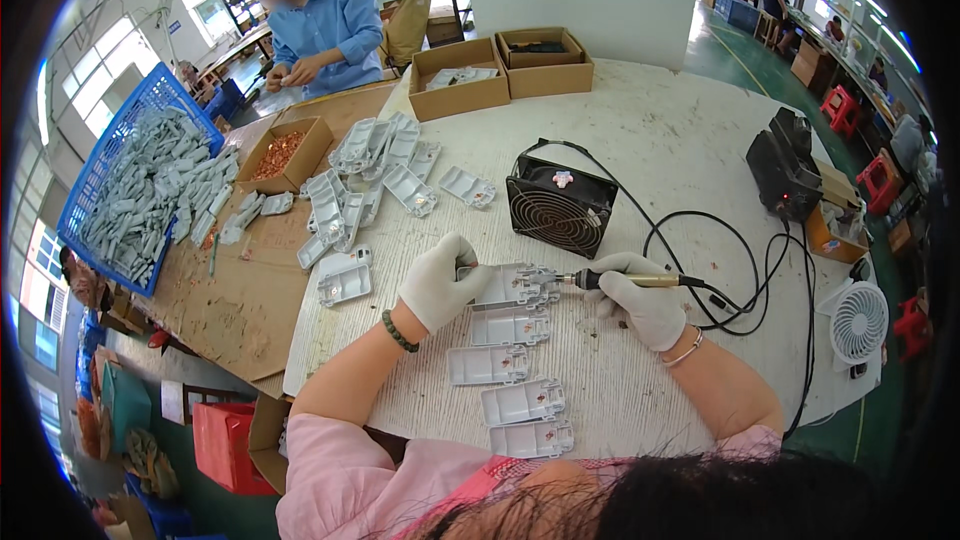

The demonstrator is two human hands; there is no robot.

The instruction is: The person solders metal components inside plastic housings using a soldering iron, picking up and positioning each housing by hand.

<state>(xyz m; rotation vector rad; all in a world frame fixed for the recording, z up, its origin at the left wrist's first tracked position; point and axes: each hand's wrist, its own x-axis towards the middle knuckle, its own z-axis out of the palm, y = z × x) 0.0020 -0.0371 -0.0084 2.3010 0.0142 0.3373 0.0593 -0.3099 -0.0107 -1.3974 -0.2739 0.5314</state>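
My gloved right hand (pixel 640 302) is closed round a soldering iron (pixel 655 281), whose tip points left at the right end of a pale grey plastic housing (pixel 503 286). My gloved left hand (pixel 442 285) pinches that housing at its left end. Whether the tip touches the metal parts there is too small to tell. Below it, toward my body, similar housings lie in a rough column: one housing (pixel 508 326) just under the worked one, a second housing (pixel 487 365) shifted left, and others nearest me.
Beyond my hands stands a black fan (pixel 562 203). The iron's cable (pixel 745 290) loops right toward a black power unit (pixel 785 170) near a white fan (pixel 858 323). Housings (pixel 400 145) are piled at far left, beside a box of copper-coloured parts (pixel 290 155) and a blue basket (pixel 75 210). A co-worker (pixel 325 25) stands opposite.
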